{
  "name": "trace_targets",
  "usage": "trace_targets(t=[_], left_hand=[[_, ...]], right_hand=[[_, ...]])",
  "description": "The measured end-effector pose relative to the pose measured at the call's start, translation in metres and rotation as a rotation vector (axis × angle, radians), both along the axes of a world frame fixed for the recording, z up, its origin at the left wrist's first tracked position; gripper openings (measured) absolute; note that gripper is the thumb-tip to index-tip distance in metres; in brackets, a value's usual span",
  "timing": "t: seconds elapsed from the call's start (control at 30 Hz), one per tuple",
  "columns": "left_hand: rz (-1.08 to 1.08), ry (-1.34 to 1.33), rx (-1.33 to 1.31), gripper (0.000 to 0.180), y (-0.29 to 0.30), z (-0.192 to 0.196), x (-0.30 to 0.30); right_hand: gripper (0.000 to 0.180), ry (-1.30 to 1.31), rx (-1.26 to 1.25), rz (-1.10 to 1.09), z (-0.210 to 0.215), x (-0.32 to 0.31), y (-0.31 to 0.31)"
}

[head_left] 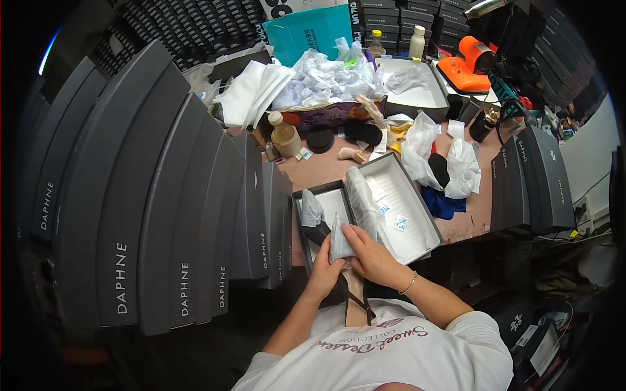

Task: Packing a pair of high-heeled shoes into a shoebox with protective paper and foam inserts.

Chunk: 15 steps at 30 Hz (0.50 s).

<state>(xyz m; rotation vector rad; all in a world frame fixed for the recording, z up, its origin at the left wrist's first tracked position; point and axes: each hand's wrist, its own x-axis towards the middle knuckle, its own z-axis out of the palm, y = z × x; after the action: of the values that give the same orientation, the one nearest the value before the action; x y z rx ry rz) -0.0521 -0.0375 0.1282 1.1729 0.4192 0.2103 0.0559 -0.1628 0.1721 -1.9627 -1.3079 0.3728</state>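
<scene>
Left hand (322, 272) and right hand (377, 260) clasp a part-wrapped sandal (356, 307)

Far left of the grip, tall grey boxes (124, 195) stand side by side. Nearer, beyond the grip and to its left, is a pale-capped bottle (285, 138). Just past the fingers lies an open box (335, 199), with what looks like a dark shoe (317, 230), partly covered in pale wrap. At the grip itself, both hands are closed on the sandal's far end through thin paper (341, 242) — left hand on one side, right hand laid along the other. The sandal's bare end, tan with a dark strap, points back toward the white shirt (411, 355). Right of the grip — a white-lined tray (412, 218) holding a paper roll (364, 202); farther right, more grey boxes (548, 179).
</scene>
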Motion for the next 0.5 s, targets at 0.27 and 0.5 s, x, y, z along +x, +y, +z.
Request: trace_targets(t=[0.27,0.5], left_hand=[[0.227,-0.029,-0.061,0.06,-0.007,-0.019,-0.002],[0.188,-0.034,-0.028,0.065,0.008,-0.035,0.003]], right_hand=[[0.076,0.054,-0.021,0.269,0.018,0.02,0.009],[0.025,-0.106,0.195,-0.162,0.05,0.24,0.127]])
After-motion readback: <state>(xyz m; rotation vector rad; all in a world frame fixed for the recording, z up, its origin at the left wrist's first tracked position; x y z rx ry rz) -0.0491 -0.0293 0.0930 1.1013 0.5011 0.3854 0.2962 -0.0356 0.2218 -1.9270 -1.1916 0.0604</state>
